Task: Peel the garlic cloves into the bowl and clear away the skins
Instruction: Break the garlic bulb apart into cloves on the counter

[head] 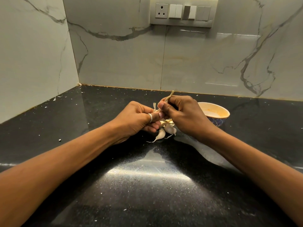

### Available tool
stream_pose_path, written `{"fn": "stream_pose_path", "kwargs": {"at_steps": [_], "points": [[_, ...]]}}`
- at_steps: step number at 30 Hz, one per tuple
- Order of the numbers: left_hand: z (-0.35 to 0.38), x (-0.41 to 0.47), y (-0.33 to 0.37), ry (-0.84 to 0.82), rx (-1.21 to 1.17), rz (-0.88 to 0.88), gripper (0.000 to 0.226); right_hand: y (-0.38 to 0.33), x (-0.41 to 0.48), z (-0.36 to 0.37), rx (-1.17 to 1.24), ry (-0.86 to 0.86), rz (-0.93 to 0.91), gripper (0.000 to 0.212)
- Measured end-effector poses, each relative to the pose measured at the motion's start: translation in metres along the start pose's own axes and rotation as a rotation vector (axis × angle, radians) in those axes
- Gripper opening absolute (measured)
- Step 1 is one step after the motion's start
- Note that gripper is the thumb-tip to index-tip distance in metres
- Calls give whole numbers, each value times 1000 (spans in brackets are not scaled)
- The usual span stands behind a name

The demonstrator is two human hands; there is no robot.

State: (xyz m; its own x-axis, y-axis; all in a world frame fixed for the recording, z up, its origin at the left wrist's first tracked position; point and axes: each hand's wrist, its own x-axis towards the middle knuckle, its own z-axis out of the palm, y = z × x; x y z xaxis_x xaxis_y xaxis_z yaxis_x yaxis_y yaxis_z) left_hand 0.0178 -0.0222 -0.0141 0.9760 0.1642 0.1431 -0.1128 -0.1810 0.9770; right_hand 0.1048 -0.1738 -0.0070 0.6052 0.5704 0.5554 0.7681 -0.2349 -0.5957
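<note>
Both hands meet above the black counter, holding a piece of garlic between them. My left hand [139, 119], with a ring on the thumb, pinches it from the left. My right hand [182, 114] grips its dry stalk [168, 96], which pokes up past the fingers. Papery skin [155, 106] sticks out between the thumbs. Two unpeeled garlic cloves [165, 131] lie on the counter just under the hands, with thin skin strips beside them. The bowl [218, 112], cream inside and blue patterned outside, stands right behind my right hand; its inside looks bare.
The glossy black counter [147, 185] runs into a marble-tiled corner at the back left. Small white crumbs dot the surface. A switch and socket panel [183, 12] sits high on the back wall.
</note>
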Motion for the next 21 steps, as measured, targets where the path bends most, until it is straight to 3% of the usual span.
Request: {"fn": "stream_pose_path", "kwargs": {"at_steps": [12,21], "points": [[-1,-1,0,-29,14,9,19,1,3,-6,93,-10,43,27],[1,3,1,75,-4,-21,23,1,1,-1,107,24,128,25]]}}
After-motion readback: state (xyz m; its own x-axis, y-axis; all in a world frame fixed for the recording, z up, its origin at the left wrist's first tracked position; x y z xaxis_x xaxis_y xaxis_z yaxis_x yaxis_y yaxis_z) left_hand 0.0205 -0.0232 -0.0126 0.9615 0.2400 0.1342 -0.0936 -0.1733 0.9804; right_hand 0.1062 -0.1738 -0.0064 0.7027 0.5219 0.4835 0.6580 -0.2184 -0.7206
